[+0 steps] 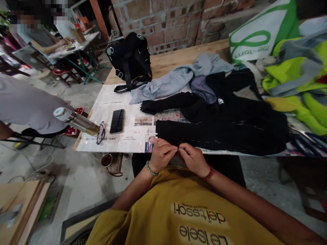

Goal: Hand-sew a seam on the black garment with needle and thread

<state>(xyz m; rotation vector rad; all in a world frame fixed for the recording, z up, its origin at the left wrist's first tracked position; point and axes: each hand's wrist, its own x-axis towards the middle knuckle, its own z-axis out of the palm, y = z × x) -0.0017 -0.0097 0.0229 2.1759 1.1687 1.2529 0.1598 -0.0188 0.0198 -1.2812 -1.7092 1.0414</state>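
My left hand (pixel 161 155) and my right hand (pixel 193 158) meet at the table's near edge, thumbs and forefingers pinched together with the tips almost touching. Whatever lies between the fingertips is too small to make out. Right behind them spreads a black garment (pixel 245 117), its near panel marked with a broken line of white stitches. A small dark fold of cloth rises just above my right fingers. My left hand wears a ring and a green bead bracelet (pixel 151 169); a red bead bracelet (pixel 209 173) circles my right wrist.
Newspaper (pixel 114 143) covers the table, bearing a phone (pixel 117 121), glasses (pixel 101 132), a steel flask (pixel 76 120), a black backpack (pixel 133 58) and grey cloth (pixel 163 83). Rightward lie large scissors (pixel 304 143), yellow-green clothing (pixel 298 78) and a green-white bag (pixel 263 34). Another person (pixel 33 102) sits left.
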